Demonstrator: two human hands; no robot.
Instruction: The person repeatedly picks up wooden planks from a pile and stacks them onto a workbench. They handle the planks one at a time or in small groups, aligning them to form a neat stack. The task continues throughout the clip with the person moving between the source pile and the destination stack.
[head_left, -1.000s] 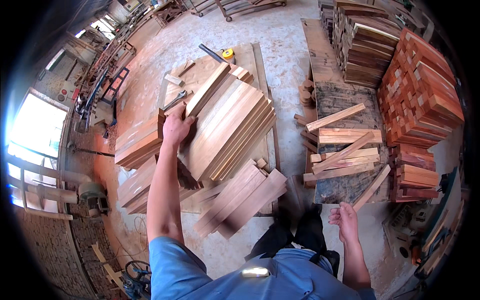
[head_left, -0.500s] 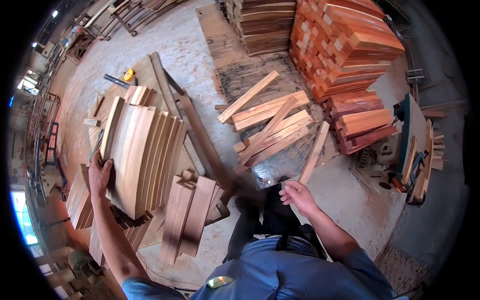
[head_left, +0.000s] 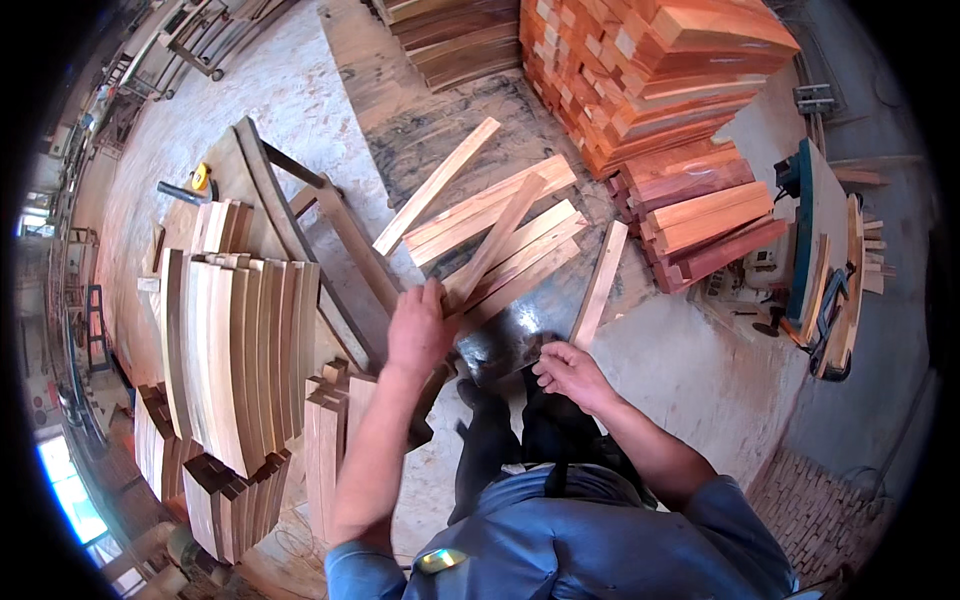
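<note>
My left hand [head_left: 418, 328] is over the near end of a wooden strip [head_left: 505, 232] that lies slantwise across other pale strips [head_left: 520, 255]. Its fingers are curled round that end, which they hide. Close to my body, my right hand [head_left: 572, 376] has its fingers bent together, just below the near end of another wooden strip [head_left: 602, 280]. What those fingers hold, if anything, is too small to make out. Left of my left forearm, a bundle of curved wooden pieces [head_left: 235, 350] stands on the wooden worktable [head_left: 235, 165].
A tall stack of reddish wood [head_left: 620, 90] rises at the far right, with a lower pile of dark red pieces [head_left: 700, 215] before it. A yellow tape measure [head_left: 201, 178] lies on the worktable. A green-edged machine [head_left: 803, 230] stands at the right.
My left hand has left the curved pieces on the worktable and swung right to the slanting strip. My right hand keeps nearly the same place by its strip. The whole view has shifted.
</note>
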